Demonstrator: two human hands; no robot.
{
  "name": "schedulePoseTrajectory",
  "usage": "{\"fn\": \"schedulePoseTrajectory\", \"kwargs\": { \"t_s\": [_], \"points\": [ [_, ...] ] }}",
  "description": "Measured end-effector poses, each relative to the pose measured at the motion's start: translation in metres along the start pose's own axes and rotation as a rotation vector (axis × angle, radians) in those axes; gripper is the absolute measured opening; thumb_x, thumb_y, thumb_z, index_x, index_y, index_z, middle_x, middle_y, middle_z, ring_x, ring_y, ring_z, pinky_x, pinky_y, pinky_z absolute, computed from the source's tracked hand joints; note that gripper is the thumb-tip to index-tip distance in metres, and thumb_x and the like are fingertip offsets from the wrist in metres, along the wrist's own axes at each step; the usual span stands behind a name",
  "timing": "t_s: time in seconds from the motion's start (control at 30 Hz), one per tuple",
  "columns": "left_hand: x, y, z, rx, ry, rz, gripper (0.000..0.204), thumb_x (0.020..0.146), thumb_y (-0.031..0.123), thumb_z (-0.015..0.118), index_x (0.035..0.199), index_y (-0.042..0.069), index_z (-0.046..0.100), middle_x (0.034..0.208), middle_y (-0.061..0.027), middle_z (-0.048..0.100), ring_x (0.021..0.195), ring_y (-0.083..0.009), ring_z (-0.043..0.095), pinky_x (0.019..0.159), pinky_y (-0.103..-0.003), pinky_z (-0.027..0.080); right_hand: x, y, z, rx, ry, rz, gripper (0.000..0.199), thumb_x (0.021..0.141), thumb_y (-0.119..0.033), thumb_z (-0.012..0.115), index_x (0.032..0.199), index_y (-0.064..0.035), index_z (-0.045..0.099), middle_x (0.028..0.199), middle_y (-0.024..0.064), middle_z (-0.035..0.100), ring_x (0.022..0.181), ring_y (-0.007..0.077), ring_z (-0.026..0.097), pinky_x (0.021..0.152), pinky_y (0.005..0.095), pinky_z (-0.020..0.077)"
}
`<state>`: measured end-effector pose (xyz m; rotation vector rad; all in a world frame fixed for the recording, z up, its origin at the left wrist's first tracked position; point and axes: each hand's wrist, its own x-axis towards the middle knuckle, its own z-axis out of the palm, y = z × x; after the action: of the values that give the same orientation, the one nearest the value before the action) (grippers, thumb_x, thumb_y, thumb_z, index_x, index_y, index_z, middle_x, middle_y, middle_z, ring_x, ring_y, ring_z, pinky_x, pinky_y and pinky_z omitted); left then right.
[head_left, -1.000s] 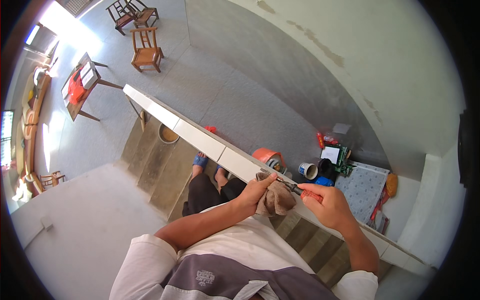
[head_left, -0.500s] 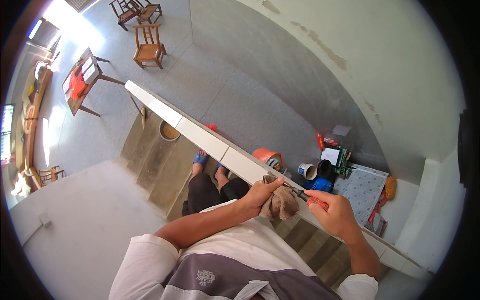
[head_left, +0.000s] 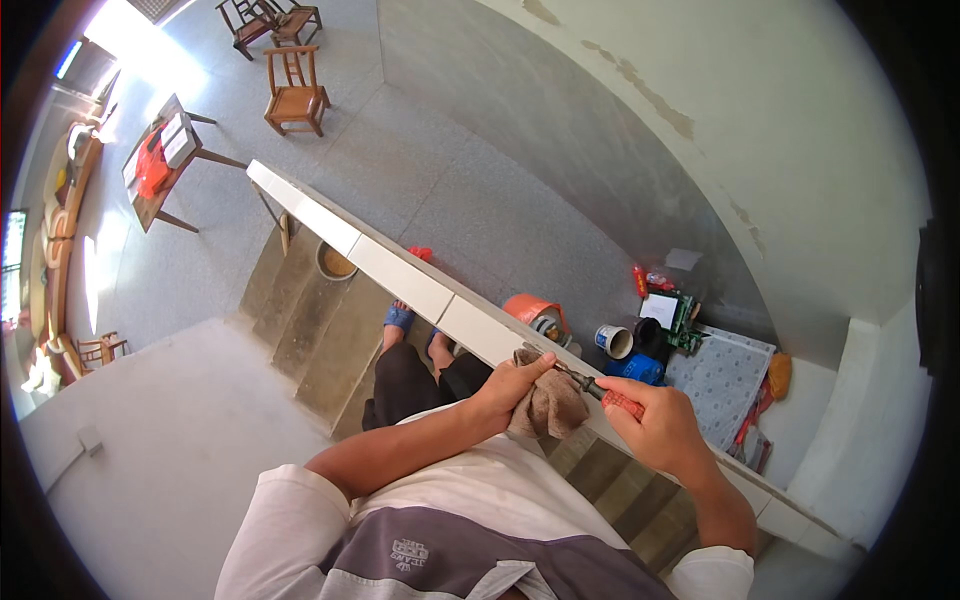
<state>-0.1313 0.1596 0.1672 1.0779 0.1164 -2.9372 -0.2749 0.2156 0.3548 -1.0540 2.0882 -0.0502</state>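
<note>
My left hand [head_left: 508, 392] is closed round a bunched brown cloth [head_left: 556, 404], its thumb pressing the cloth near the metal end of a tool. That red-handled tool [head_left: 622, 403], shaped like a screwdriver, has a dark collar and a thin metal shaft. My right hand [head_left: 664, 425] grips its red handle. The shaft points left into the cloth, and its tip is partly hidden by the cloth and thumb. Both hands are held above the pale tiled top of a low wall [head_left: 400, 280].
Steps [head_left: 325, 335] run down on my side, with a round bowl [head_left: 336, 262] on them. Beyond the wall are an orange bucket [head_left: 532, 308], a white tub [head_left: 614, 342], a blue container [head_left: 636, 370] and a patterned sheet [head_left: 722, 375]. Farther off stand a table [head_left: 150, 208] and a wooden chair [head_left: 297, 102].
Both hands, with the cloth and tool, have shifted slightly to the left. The grips look the same, and the shaft stays against the cloth.
</note>
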Motion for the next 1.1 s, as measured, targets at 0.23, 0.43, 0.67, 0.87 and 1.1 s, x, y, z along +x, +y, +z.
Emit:
{"fn": "schedulePoseTrajectory", "kwargs": {
  "t_s": [0.23,0.43,0.67,0.87,1.1],
  "points": [
    [0.003,-0.007,0.0,0.099,-0.046,-0.022,0.036,0.095,0.025,0.059,0.118,-0.002,0.051,0.104,-0.0145,0.065,0.092,-0.0248,0.067,0.081,-0.037,0.057,-0.009,0.008,0.007,0.045,0.053,-0.049,0.03,0.082,-0.02,0.061,0.109,-0.0107,0.069,0.078,0.0168,0.068,0.069,0.0335,0.066,0.064,0.0367,0.0525],
    [0.001,-0.002,0.004,-0.01,0.01,-0.025,0.029,0.093,0.025,0.064,0.106,-0.001,0.06,0.097,-0.0125,0.067,0.084,-0.0218,0.067,0.075,-0.035,0.056,-0.008,0.002,0.001,-0.025,0.031,-0.014,0.029,0.082,-0.019,0.062,0.109,-0.0104,0.069,0.081,0.0162,0.068,0.071,0.0328,0.067,0.065,0.0366,0.0529],
    [0.0,-0.007,0.008,0.07,-0.039,-0.01,0.03,0.093,0.026,0.064,0.105,-0.001,0.06,0.096,-0.0127,0.067,0.084,-0.0211,0.067,0.074,-0.035,0.057,-0.012,0.005,0.003,-0.021,0.048,-0.01,0.03,0.081,-0.019,0.062,0.109,-0.0105,0.069,0.083,0.0159,0.069,0.073,0.0324,0.067,0.066,0.0362,0.0529],
    [0.004,-0.011,0.005,0.061,0.001,0.005,0.032,0.093,0.027,0.063,0.108,-0.001,0.058,0.097,-0.0137,0.067,0.084,-0.0227,0.067,0.074,-0.036,0.057,-0.014,0.007,0.002,0.033,0.056,-0.024,0.03,0.082,-0.019,0.061,0.109,-0.0106,0.069,0.081,0.0164,0.068,0.072,0.0327,0.066,0.066,0.0371,0.0529],
    [0.004,-0.007,0.002,0.017,-0.017,-0.016,0.032,0.093,0.025,0.063,0.109,-0.002,0.058,0.097,-0.0143,0.067,0.085,-0.0238,0.067,0.075,-0.038,0.057,-0.009,0.003,0.004,-0.049,0.049,-0.045,0.03,0.082,-0.02,0.061,0.109,-0.0109,0.069,0.079,0.0156,0.068,0.07,0.0322,0.066,0.065,0.0372,0.0529]
  ]
}}
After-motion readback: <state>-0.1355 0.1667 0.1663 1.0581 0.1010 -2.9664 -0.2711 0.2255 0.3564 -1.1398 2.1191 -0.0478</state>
